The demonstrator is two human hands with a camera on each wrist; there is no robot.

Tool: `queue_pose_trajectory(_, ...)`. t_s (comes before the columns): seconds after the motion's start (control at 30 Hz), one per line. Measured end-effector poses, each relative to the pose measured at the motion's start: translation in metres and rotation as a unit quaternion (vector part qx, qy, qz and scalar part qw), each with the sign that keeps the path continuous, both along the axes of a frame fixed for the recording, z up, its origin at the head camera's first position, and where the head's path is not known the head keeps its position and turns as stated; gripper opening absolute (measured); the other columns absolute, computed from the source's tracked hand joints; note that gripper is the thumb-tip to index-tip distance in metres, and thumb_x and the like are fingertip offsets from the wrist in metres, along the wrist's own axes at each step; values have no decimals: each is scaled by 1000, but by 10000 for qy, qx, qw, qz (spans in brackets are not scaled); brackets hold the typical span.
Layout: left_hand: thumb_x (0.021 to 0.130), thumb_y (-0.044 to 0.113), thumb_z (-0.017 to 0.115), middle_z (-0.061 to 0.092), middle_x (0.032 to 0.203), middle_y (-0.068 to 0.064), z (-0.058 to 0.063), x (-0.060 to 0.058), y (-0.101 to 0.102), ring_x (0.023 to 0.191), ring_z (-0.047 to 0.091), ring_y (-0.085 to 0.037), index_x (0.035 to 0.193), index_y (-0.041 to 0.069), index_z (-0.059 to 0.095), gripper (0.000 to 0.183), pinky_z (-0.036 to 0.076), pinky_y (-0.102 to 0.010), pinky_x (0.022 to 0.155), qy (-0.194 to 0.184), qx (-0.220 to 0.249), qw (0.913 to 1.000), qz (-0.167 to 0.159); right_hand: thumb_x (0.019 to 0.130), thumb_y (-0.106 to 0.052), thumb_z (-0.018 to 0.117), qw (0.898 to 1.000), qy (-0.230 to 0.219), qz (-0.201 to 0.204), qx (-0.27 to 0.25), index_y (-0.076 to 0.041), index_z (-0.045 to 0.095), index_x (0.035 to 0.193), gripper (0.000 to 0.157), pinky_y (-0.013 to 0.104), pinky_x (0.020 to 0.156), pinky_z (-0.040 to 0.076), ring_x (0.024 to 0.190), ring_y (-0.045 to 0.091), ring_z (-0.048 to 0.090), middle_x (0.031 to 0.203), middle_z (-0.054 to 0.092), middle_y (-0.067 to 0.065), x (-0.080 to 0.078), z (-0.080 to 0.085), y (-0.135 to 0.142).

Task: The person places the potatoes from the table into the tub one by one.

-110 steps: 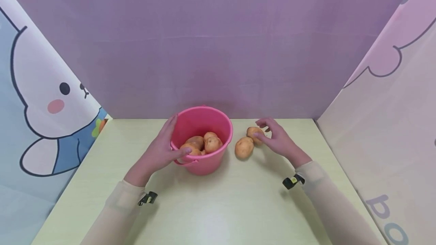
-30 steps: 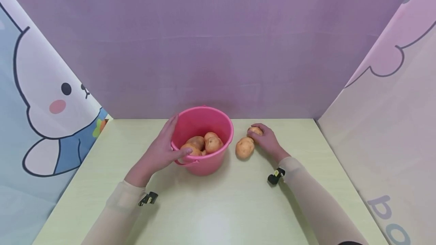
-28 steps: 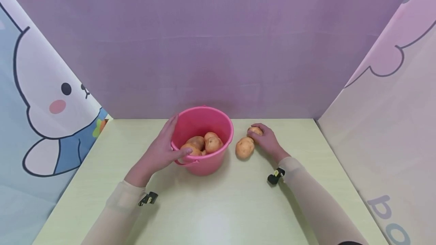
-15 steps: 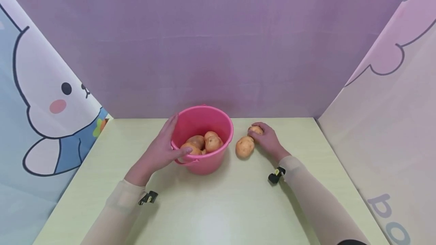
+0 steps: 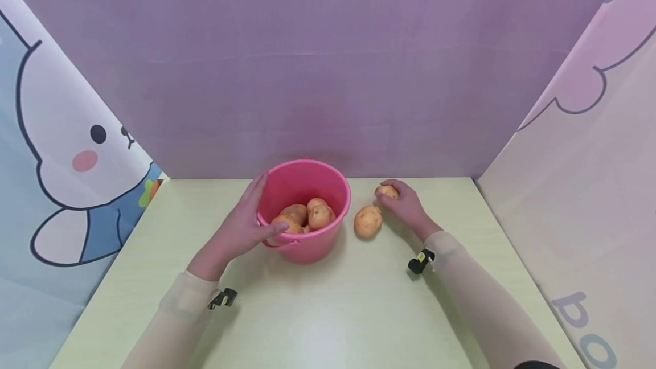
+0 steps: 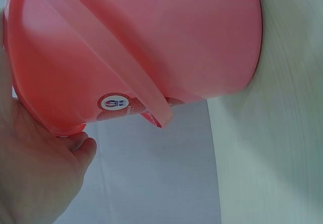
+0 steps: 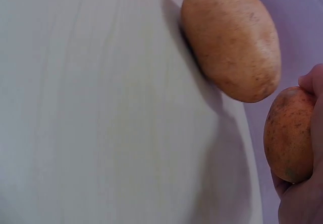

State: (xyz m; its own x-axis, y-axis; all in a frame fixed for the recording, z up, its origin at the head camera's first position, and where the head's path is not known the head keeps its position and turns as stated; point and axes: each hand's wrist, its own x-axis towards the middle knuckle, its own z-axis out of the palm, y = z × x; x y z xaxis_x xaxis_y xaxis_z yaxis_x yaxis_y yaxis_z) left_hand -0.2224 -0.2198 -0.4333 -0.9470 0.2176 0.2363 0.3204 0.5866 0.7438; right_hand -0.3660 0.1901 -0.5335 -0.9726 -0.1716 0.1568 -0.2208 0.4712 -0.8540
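Note:
A pink bucket (image 5: 312, 246) stands on the table with several potatoes (image 5: 320, 217) lying in it. My left hand (image 5: 238, 229) holds its left rim, the thumb reaching over the front edge; in the left wrist view the same hand (image 6: 38, 168) is at the rim beside the bucket's wall (image 6: 202, 42). To the right of the bucket, my right hand (image 5: 407, 206) grips a potato (image 5: 387, 191), also seen in the right wrist view as a speckled potato (image 7: 290, 135) between thumb and fingers. Another potato (image 5: 368, 221) lies on the table between that hand and the bucket.
The pale table (image 5: 318, 312) ends at a purple cloth wall (image 5: 328, 73) close behind the bucket. Printed panels rise at the left (image 5: 66, 198) and right (image 5: 579, 187). The bucket's handle (image 6: 116, 57) hangs down its side.
My right hand has closed round the far potato and moved it slightly back and right, away from the other potato. The left hand and bucket stay put.

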Motion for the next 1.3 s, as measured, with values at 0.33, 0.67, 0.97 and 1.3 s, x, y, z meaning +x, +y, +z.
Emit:
queue_pose_trajectory(0.33,76,42,89,19,164,9,-2,-2,0,142,36,-26,163,33,13,116,58,-53,87,31,113,9999,-78,93,-39,74,9997,122,178,-126,-14,65,127,43,33,74,55,91,24,62,110,65,10,3,25,-2)
queue_pose_trajectory(0.67,76,40,89,22,163,6,-1,-3,1,141,37,-27,163,32,14,115,58,-54,88,82,181,9997,-158,91,-39,76,9987,284,382,-155,-15,66,128,45,37,77,56,95,26,61,114,66,9,10,61,-14)
queue_pose_trajectory(0.97,78,42,88,18,165,8,0,-1,2,143,34,-26,164,31,13,114,57,-54,89,-4,101,9999,-48,90,-45,76,9981,382,477,41,-19,64,130,49,40,79,55,99,25,60,117,64,5,17,84,-25)
queue_pose_trajectory(1.3,77,42,88,17,165,9,-2,-3,1,143,34,-26,164,33,12,116,56,-55,90,52,104,9999,-74,90,-44,76,9959,487,755,52,-26,63,129,45,39,77,57,98,24,60,118,62,2,20,104,-33)
